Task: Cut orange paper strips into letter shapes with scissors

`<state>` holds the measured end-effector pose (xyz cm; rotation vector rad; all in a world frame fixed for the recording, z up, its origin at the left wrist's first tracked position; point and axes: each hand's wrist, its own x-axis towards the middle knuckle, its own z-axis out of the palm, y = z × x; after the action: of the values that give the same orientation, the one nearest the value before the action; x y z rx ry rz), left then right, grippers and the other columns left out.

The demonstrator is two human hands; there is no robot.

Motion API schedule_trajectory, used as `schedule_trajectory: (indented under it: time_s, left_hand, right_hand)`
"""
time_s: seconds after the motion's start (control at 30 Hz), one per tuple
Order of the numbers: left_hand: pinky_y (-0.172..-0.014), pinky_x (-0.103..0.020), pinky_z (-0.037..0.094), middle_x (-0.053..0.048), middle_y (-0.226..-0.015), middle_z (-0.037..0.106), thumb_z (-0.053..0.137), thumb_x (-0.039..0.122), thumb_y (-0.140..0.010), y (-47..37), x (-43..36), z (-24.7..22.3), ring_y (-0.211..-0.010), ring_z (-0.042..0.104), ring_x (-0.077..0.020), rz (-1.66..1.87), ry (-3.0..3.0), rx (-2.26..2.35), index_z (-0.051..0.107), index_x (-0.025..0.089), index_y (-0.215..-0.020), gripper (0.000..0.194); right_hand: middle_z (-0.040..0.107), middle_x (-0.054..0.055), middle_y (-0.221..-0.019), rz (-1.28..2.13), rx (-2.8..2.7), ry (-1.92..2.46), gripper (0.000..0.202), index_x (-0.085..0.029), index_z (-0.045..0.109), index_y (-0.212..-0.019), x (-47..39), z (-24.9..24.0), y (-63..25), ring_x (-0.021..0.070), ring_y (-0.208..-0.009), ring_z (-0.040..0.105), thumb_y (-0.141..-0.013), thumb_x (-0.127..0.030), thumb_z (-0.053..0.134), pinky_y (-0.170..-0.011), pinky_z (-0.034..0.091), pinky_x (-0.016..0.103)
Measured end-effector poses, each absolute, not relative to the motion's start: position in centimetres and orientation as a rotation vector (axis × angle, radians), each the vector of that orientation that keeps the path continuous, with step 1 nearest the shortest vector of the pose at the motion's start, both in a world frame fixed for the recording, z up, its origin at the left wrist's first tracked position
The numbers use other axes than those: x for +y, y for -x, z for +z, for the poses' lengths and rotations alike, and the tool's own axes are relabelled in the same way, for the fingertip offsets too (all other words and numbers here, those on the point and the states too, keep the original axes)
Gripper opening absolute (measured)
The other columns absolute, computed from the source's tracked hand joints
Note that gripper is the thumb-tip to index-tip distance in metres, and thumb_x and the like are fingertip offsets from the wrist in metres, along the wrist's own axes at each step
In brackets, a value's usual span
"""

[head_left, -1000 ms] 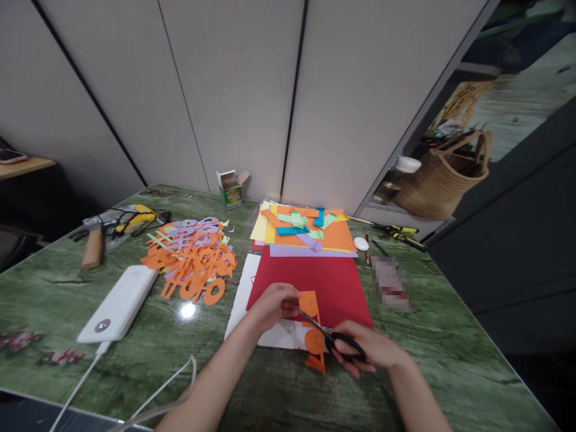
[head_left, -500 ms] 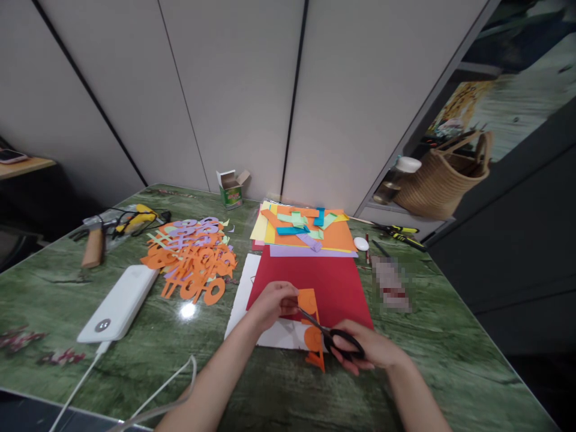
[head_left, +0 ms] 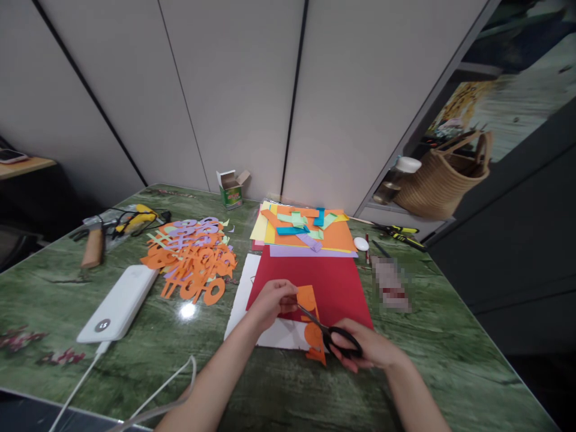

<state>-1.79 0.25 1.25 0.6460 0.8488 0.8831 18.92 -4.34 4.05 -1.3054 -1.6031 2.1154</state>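
Between the fingers of my left hand is the upper left edge of a piece of orange paper, which hangs down with a partly cut outline. My right hand is closed round the black handles of a pair of scissors. The scissor blades point up and left across the orange paper, close to my left fingertips. Below both hands lie a sheet of red paper and a white sheet partly under it.
A heap of orange and purple cut-outs lies left, beside a white power bank with a cable. Coloured paper sheets with strips on top lie at the back. A small green box stands by the wall; pliers lie right.
The orange paper and the scissors have shifted slightly upward and left with my hands. The grip of both hands looks the same, and nothing else on the table has moved.
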Motion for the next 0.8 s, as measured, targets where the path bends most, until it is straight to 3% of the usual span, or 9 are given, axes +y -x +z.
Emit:
schedule_trajectory:
  time_s: [0.8]
  left_hand:
    - [-0.054, -0.023, 0.045, -0.003, -0.062, 0.059, 0.061, 0.024, -0.063, 1.7, 0.1, 1.5, -0.054, 0.057, -0.0112, 1.026, -0.676, 0.868, 0.051, 0.013, -0.063, 0.015]
  right_hand:
    - [0.045, -0.006, -0.037, 2.062, -1.521, 1.357, 0.044, -0.014, 0.050, -0.067, -4.5, 3.0, -18.8, 0.0022, -0.027, 0.025, -0.072, -0.057, 0.046, -0.028, 0.011, 0.016]
